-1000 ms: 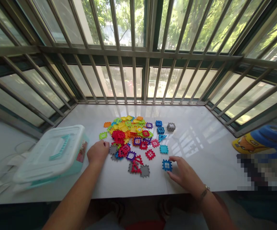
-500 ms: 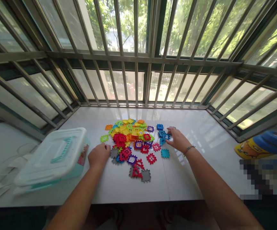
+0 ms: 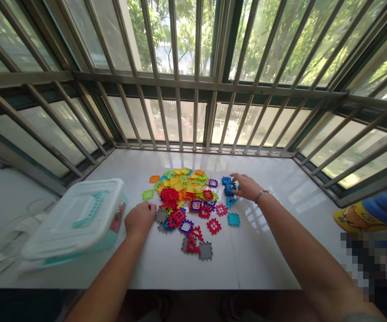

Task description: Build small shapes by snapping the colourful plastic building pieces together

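Observation:
A heap of flat plastic building tiles with notched edges [image 3: 180, 183], in several colours, lies on the white table. My left hand [image 3: 140, 219] rests curled at the left side of the heap, close to a grey tile [image 3: 161, 216], with nothing visible in it. My right hand [image 3: 245, 185] is at a small cluster of blue tiles [image 3: 229, 188], thumb and forefinger apart at its right edge. The fingers partly hide the tiles there. A blue triangular tile [image 3: 231, 202] and a turquoise square tile [image 3: 233, 219] lie nearer to me.
On the left stands a lidded clear box [image 3: 76, 214] with a turquoise handle. A yellow and blue bottle [image 3: 364, 214] is at the right. Metal window bars [image 3: 180, 118] rise behind the table [image 3: 270, 170]. Red tiles [image 3: 214, 226] and grey tiles [image 3: 205, 250] lie toward the front.
My right hand has closed in on the blue tiles, which now sit in a tighter cluster. My left hand stays by the heap. The whole view has shifted slightly.

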